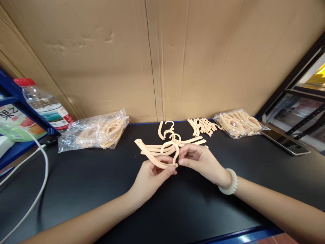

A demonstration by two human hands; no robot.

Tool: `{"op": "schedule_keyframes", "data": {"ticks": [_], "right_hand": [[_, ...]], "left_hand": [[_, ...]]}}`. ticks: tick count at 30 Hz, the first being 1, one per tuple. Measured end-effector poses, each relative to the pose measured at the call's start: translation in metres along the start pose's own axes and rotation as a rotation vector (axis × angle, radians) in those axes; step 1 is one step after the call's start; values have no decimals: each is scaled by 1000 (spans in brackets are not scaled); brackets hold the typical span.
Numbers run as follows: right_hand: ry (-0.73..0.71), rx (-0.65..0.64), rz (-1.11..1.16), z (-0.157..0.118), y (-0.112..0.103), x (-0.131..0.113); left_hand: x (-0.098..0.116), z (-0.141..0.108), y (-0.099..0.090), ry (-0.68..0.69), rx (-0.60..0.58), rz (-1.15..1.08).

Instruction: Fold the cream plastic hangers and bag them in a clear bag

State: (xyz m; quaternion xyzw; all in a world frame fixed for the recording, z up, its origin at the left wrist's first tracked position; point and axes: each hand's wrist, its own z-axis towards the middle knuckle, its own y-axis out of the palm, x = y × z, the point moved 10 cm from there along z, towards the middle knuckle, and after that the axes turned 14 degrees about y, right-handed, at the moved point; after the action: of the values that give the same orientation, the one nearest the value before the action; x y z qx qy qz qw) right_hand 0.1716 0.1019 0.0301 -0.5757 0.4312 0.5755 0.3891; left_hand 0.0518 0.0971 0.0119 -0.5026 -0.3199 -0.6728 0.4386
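Left hand (149, 178), mine: closed on one cream hanger arm (148, 152), a hook (177, 152) standing at its inner end. Right hand (198, 159), mine: fingers curled just beside the hook; grip, I cannot tell. Beyond, on the black tabletop (101, 183): assembled hangers (194, 139), loose pieces (207, 126). Outermost: left bag (103, 130), right bag (238, 123), both holding parts; bottle (48, 105), red-capped.
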Motion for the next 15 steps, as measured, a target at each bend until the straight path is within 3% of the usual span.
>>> {"op": "schedule_keyframes", "data": {"ticks": [5, 8, 10, 12, 15], "right_hand": [[-133, 302, -174, 9, -69, -22], [-207, 441, -396, 15, -105, -33], [-284, 483, -684, 19, -112, -41], [-371, 461, -976, 23, -106, -43], [-420, 385, -1179, 30, -97, -36]], "left_hand": [[-2, -1, -8, -27, 45, -36], [-2, -1, -9, -23, 57, -60], [-2, -1, -9, -28, 60, -65], [-2, -1, -9, -30, 63, -57], [-1, 0, -8, -36, 64, -29]]}}
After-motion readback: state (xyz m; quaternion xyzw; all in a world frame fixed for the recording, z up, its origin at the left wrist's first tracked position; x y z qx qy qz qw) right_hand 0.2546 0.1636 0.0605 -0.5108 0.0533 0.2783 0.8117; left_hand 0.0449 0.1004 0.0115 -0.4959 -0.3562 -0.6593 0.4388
